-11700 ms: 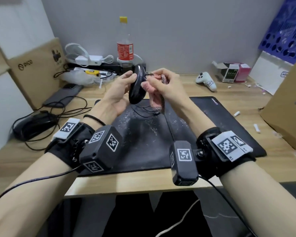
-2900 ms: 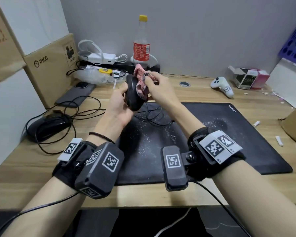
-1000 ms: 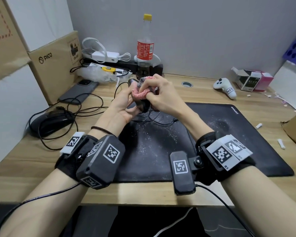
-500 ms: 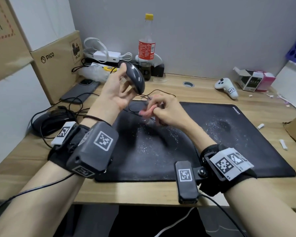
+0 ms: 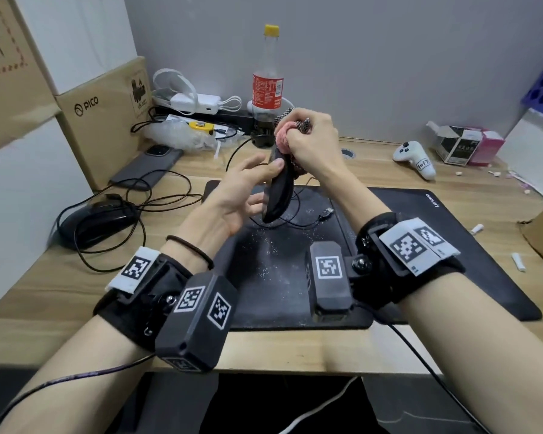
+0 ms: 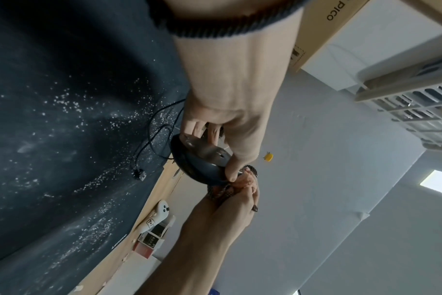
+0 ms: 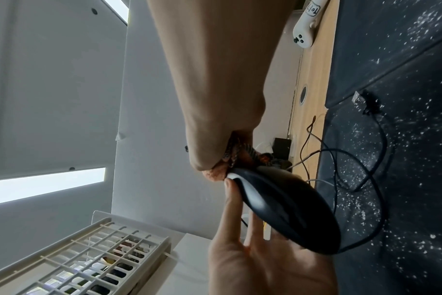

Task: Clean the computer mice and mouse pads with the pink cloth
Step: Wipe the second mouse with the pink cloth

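Right hand (image 5: 311, 142), fisted round the bunched pink cloth (image 5: 284, 137), is back up against the top end of the mouse (image 5: 278, 186); half a second ago it was low over the mouse pad (image 5: 405, 245), apart from the mouse. Wiping resumes. Left hand (image 5: 232, 195) pinches the mouse, held upright above the pad's far edge. Second mouse (image 5: 98, 220) lies untouched at left on the tabletop (image 5: 60, 283); pad speckled white.

We see even, cool indoor light; ceiling panels (image 7: 45, 185) glow bright in the wrist views. Shadows on the counter (image 5: 389, 158) are soft. Head view is sharp, bowed at the edges. Both wrist views are softer and strongly stretched, near forearms blurred.
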`<state>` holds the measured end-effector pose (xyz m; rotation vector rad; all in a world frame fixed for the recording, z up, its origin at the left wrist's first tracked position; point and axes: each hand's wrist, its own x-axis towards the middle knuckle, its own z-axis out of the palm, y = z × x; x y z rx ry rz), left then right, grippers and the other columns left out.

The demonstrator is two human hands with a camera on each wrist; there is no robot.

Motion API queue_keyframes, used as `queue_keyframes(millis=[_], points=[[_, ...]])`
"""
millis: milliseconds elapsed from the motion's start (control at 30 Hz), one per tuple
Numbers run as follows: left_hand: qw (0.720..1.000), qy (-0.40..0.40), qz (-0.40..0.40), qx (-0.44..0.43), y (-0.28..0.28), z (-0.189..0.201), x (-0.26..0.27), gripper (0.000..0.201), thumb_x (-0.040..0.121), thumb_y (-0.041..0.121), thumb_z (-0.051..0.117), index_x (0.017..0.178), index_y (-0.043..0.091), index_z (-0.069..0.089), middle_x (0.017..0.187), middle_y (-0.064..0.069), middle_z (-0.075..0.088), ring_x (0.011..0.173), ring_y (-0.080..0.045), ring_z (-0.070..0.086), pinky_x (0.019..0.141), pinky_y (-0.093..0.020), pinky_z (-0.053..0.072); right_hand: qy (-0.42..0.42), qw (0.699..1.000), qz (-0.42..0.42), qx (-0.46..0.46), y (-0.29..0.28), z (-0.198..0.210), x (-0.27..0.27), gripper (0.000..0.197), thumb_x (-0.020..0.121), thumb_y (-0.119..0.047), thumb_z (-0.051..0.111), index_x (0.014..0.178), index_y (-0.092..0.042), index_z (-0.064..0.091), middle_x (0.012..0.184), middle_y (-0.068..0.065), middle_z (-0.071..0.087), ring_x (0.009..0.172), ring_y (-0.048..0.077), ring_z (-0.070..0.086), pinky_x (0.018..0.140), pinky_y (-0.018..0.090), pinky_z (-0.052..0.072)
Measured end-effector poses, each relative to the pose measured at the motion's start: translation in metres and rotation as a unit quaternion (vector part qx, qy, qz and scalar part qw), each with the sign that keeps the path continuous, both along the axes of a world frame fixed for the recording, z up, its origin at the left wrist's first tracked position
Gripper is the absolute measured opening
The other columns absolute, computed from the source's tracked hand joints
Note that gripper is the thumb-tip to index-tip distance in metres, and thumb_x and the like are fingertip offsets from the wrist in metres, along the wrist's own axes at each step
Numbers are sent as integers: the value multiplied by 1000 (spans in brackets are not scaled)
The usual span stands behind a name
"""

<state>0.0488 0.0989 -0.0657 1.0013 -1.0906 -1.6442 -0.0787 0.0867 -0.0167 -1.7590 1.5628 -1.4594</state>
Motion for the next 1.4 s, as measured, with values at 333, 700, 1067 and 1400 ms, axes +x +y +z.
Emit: queue_keyframes(millis=[333,700,1067,1400], points=[[997,-1,72,11,-14,-1,9,29,86,34,68,111,27,55,98,4,65,71,-4,64,69,-25,51,-16,999,43,18,10,-29,10,24,59,-10,41,56,-24,60,59,-3,67,62,18,64,66,40,55],[995,-71,41,-60,-5,-4,4,70,75,17,79,136,35,47,109,-1,64,73,-7,56,56,-17,45,-3,996,-14,91,13,-6,-4,19,71,-9,49,85,-15,61,69,-5,70,68,18,66,60,33,54],[975,-135,92,-150,-7,-6,9,70,71,13,83,132,26,51,106,-1,66,88,-2,63,59,-7,48,97,990,-18,97,22,-5,-1,18,81,-7,45,83,-12,61,43,-5,57,33,8,52,34,16,41],[976,-146,58,-152,-7,-12,11,71,69,16,85,130,29,52,109,-3,67,101,-15,65,74,-23,51,114,989,-5,98,20,-1,-1,23,78,-5,45,79,-10,67,57,7,63,41,15,55,36,13,38]])
